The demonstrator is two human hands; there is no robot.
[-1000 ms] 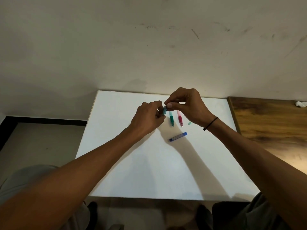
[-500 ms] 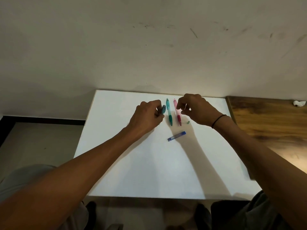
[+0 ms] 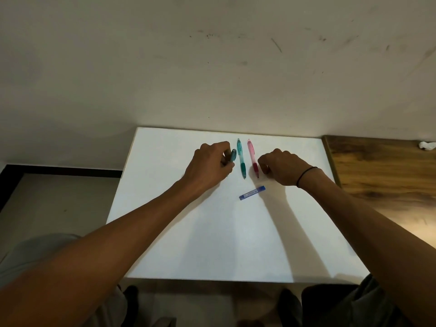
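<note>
The person is sitting at the white table (image 3: pixel 188 244), both arms reaching out over it. The left hand (image 3: pixel 211 167) is gripping a blue pen (image 3: pixel 233 156), fingers and thumb curling round its lower part while the upper end is poking out past the knuckles, low over the far half of the table. Just to its right, the teal pen (image 3: pixel 241 159) and the pink pen (image 3: pixel 252 156) are lying side by side, not touching, tips pointing toward the person. The right hand (image 3: pixel 282 167) is sitting knuckles-up just beside the pink pen's dark red grip, its fingers curling down toward the table. From here I cannot tell whether they are pinching anything. A black band (image 3: pixel 306 176) is circling that wrist. Nearer the person, a small blue case (image 3: pixel 252 193) is lying at a slant, clear of both hands. A wooden top (image 3: pixel 382 175) is adjoining the table on the right, with a crumpled white scrap (image 3: pixel 427 145) lying at its far edge.
</note>
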